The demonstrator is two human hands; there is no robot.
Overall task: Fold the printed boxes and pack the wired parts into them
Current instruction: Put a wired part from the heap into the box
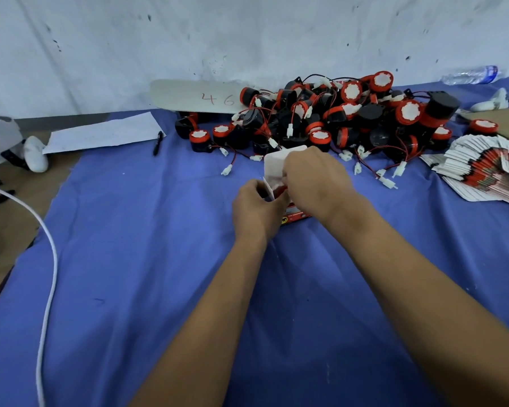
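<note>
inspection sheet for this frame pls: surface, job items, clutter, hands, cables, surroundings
Surface: blue cloth spread over a brown surface, lightly creased.
Job's things: one printed box held upright with flaps open; pile of wired parts behind it; stack of flat boxes at right.
Clutter: paper sheet, black pen, cardboard strip marked 46, plastic bottle.
Hands: left hand and right hand both grip the box's flaps.
Cables: white cable curving along the left edge; thin leads with white plugs on the parts.
Surroundings: stained white wall behind.
</note>
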